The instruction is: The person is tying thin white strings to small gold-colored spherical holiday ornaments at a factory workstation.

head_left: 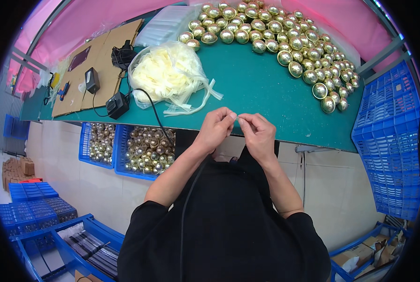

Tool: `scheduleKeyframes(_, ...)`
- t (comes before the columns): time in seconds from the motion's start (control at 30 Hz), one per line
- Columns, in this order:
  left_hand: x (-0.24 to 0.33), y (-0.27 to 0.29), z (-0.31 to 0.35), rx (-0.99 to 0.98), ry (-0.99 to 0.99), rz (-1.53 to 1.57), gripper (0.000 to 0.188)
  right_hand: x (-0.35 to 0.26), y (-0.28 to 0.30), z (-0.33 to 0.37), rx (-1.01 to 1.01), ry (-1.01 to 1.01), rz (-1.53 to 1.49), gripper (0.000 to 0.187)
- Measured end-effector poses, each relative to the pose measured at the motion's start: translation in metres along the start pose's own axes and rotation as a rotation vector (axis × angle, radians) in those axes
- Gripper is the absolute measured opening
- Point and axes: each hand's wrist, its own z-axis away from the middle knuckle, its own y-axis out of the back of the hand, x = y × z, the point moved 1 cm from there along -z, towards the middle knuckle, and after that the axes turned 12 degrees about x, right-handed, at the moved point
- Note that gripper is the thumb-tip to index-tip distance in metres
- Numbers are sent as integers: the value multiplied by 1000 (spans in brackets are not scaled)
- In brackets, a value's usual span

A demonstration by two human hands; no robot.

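Just over the near edge of the green table (257, 80), my left hand (216, 128) and my right hand (259, 135) meet almost tip to tip. Thumb and forefinger are pinched together on each. Whatever lies between the fingertips is too small to make out. Beyond my left hand lies a clear plastic bag (165, 70) filled with cream-coloured ribbon strips, and some strips trail out of it toward my hands. Many shiny gold balls (295, 69) are spread along the table's far and right sides.
Left on the table are flattened cardboard (109, 56), black power adapters (117, 105) and a cable. Blue crates (133, 175) of gold balls stand below the table's front edge. Tall blue crates (387, 141) are stacked at the right, and more blue bins (36, 214) stand lower left.
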Motion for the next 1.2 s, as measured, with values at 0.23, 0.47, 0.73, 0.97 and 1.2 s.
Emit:
scheduleKeyframes(0.23,8,-18,-13,-102,56,120,22,-4,13,-12,106,225,136,4)
scheduleKeyframes(0.47,24,-40,-89,110,-361,-294,20,17,38,-32,236,150,40,3)
scheduleKeyframes(0.73,43,-100,-221,279,-860,-774,47,60,63,-46,277,-109,-26,5)
scheduleKeyframes(0.97,49,-113,-271,218,-844,-1075,55,52,65,-48,277,-75,27,6)
scheduleKeyframes(1.2,30,-104,-238,154,-837,-846,45,57,65,-46,282,-92,-11,8)
